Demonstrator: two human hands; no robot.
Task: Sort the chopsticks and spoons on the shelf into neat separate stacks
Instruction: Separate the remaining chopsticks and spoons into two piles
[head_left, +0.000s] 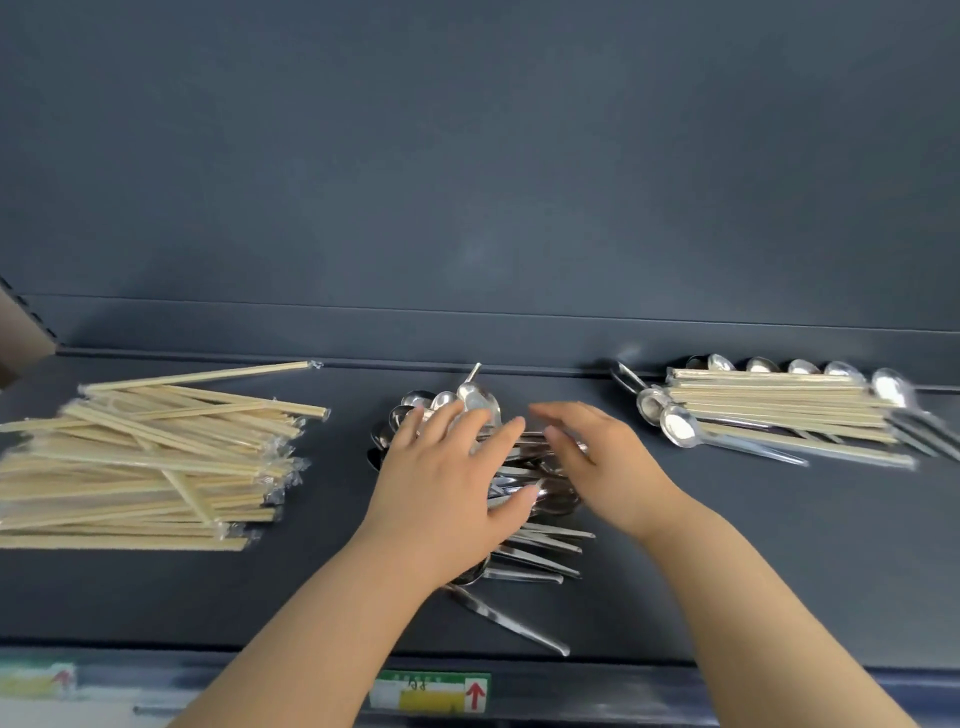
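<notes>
A heap of metal spoons (524, 551) lies at the middle of the dark shelf (727, 545). My left hand (447, 483) rests flat on top of the heap, fingers spread and straight. My right hand (597, 462) lies beside it on the heap's right side, fingers extended toward the left hand. A large pile of wrapped wooden chopsticks (140, 467) sits at the left. At the right lies a mixed pile of chopsticks (779, 410) with several spoons (680, 426) around and under it.
The shelf's back panel (467, 208) rises behind the piles. Price labels (431, 691) run along the shelf's front edge. A brown cardboard edge (21, 332) shows at the far left.
</notes>
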